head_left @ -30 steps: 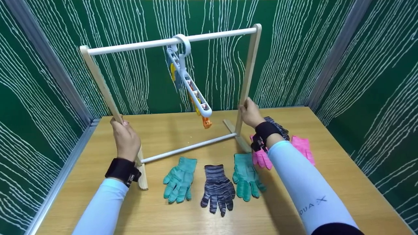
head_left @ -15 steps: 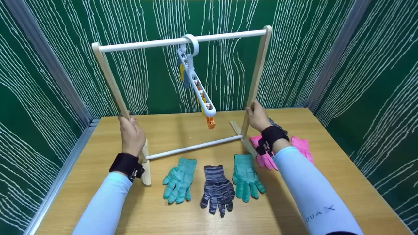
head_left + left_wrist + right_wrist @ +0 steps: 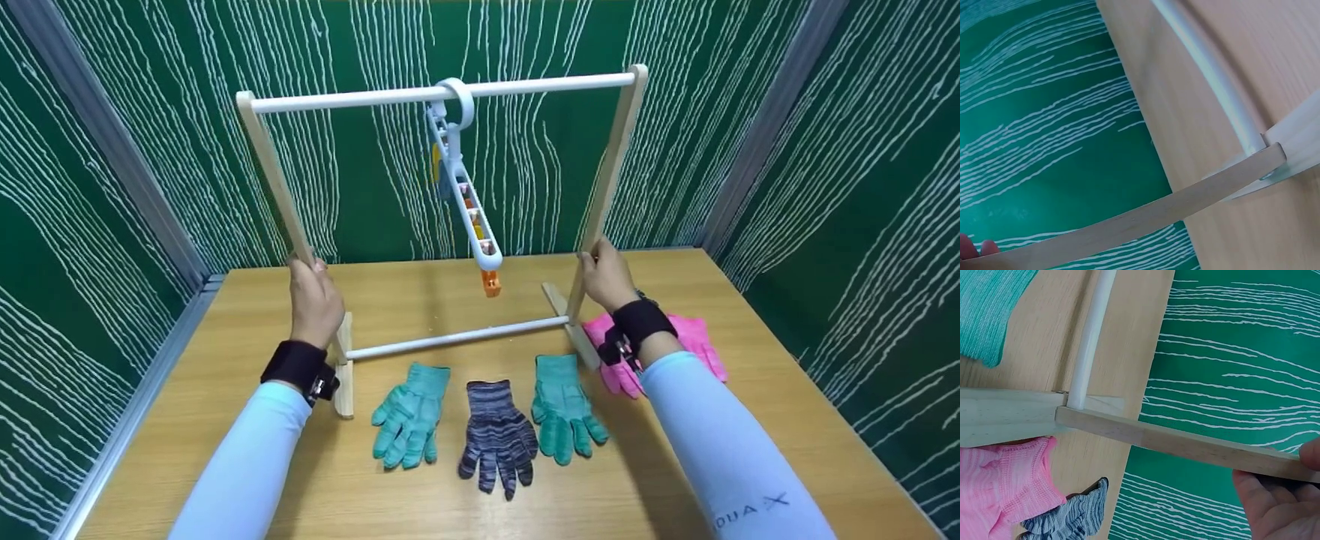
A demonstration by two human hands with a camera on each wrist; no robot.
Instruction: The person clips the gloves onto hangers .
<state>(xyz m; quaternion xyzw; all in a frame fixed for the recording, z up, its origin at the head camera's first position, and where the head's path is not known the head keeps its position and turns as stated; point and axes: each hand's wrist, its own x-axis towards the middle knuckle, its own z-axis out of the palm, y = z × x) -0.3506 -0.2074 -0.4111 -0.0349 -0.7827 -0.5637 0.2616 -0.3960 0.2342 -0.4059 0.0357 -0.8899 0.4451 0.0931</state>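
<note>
A wooden rack with two white crossbars (image 3: 457,334) stands upright on the table. My left hand (image 3: 316,301) grips its left post (image 3: 276,176) above the foot, and two fingertips show on the post (image 3: 1145,216) in the left wrist view. At the right post (image 3: 616,150), my right hand (image 3: 609,276) holds on between thumb and fingers, as the right wrist view shows with the hand (image 3: 1278,509) around the wood. From the top bar hangs a pale blue clip hanger (image 3: 463,191) by its round hook; orange and yellow clips dangle beneath it.
In front of the rack lie a green glove (image 3: 411,416), a dark striped glove (image 3: 498,439) and another green glove (image 3: 566,409). Pink gloves (image 3: 697,341) lie partly behind the right forearm, with a dark striped glove (image 3: 1069,514) beside them. Green walls enclose the table (image 3: 217,450).
Both hands have shifted the rack to the right and turned it slightly, its left foot going back and its right foot coming forward. The hanger has moved along with it. The front gloves stay put.
</note>
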